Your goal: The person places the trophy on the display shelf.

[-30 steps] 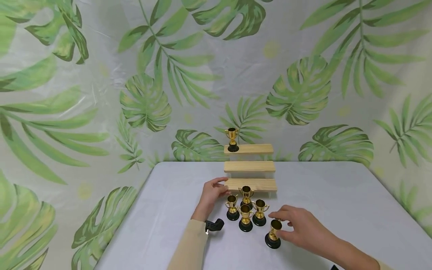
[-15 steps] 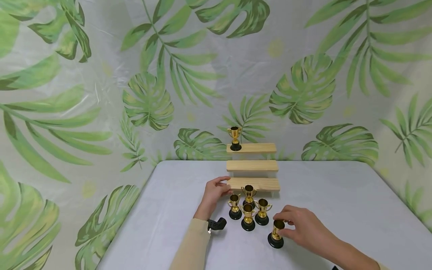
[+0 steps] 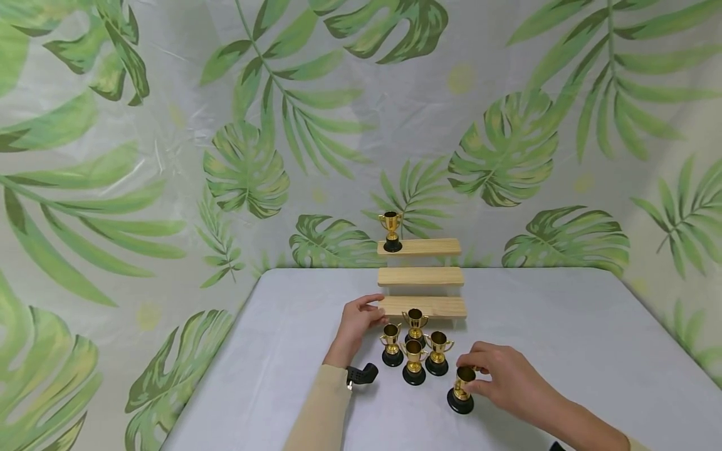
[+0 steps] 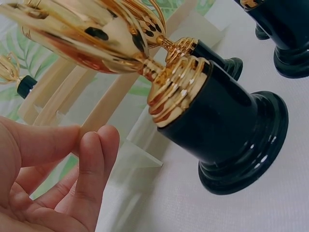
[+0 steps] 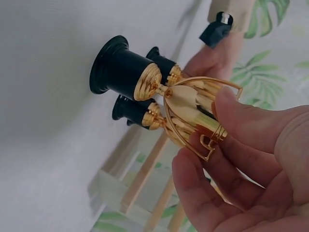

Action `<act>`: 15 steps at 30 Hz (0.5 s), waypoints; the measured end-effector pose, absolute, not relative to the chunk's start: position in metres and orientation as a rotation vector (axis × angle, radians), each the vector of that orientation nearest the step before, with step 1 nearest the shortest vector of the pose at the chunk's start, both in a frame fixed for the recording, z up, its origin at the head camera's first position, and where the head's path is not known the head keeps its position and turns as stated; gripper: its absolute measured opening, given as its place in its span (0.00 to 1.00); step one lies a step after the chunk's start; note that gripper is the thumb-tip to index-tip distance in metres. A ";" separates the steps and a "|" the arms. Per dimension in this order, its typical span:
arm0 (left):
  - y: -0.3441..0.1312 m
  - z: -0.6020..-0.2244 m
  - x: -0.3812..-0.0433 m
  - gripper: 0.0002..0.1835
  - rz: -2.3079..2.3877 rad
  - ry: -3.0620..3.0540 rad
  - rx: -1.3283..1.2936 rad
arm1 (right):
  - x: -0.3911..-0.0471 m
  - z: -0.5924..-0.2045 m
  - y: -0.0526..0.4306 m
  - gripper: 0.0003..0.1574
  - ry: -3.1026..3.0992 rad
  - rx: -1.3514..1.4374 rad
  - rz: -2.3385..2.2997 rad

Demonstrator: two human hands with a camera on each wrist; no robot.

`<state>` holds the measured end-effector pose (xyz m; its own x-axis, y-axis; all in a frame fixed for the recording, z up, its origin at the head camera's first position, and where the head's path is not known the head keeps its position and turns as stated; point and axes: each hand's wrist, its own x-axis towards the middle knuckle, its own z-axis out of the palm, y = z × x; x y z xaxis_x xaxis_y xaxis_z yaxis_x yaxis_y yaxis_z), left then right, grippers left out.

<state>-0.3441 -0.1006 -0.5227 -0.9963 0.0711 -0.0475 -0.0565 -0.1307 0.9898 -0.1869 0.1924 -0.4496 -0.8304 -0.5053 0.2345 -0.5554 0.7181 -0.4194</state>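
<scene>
My right hand (image 3: 504,379) holds a small gold trophy cup (image 3: 464,383) with a black base by its bowl and handles. In the right wrist view, the thumb and fingers lie on either side of the gold bowl (image 5: 188,104). The trophy is upright, its base close over the white cloth. My left hand (image 3: 356,322) pinches the left end of the lowest wooden shelf board (image 3: 425,306), as the left wrist view shows between thumb and fingers (image 4: 91,150). Several more trophies (image 3: 414,363) stand grouped in front of the rack, just right of that hand.
Above the lowest board, the rack has a middle board (image 3: 420,276) and a top board (image 3: 429,247). One trophy (image 3: 391,232) stands at the top board's left end. A leaf-patterned cloth (image 3: 338,156) hangs behind the white-covered table (image 3: 541,307).
The thumb and fingertips of my right hand have drawn slightly closer around the trophy's bowl. My left hand stays at the board, and the head view has shifted a little.
</scene>
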 end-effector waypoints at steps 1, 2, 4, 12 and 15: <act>-0.101 -0.523 -0.344 0.19 2.299 2.013 0.017 | -0.187 -0.450 0.192 0.18 -2.811 0.875 0.734; -0.101 -0.524 -0.344 0.19 2.299 2.015 0.020 | -0.187 -0.451 0.192 0.18 -2.809 0.874 0.729; -0.101 -0.524 -0.345 0.20 2.300 2.013 0.023 | -0.187 -0.452 0.192 0.18 -2.807 0.871 0.722; -0.102 -0.524 -0.344 0.19 2.301 2.005 0.020 | -0.187 -0.451 0.193 0.17 -2.799 0.857 0.720; -0.101 -0.522 -0.344 0.19 2.303 1.999 0.011 | -0.187 -0.448 0.194 0.17 -2.798 0.850 0.713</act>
